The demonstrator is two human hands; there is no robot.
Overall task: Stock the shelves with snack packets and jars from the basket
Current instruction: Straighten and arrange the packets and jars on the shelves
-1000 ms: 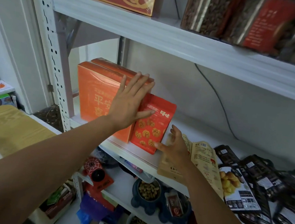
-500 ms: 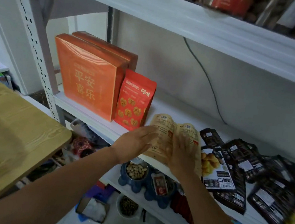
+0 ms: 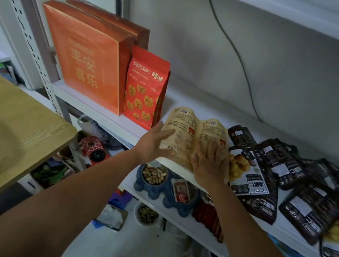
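Boxes (image 3: 83, 58) and red packet (image 3: 145, 89) stand shelved; left hand (image 3: 153, 144) and right hand (image 3: 209, 165), fingers straight, press tan packets (image 3: 185, 128) not yet stood

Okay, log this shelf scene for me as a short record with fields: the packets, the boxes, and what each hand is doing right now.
tan packets: two, lying flat side by side on the shelf, printed backs up
left hand: fingers straight, at the left edge of the tan packets
right hand: flat on the right-hand tan packet
red walnut packet: upright, beside the orange boxes
orange boxes: two, upright at the shelf's left end
black packets: lying overlapped, right of the tan packets
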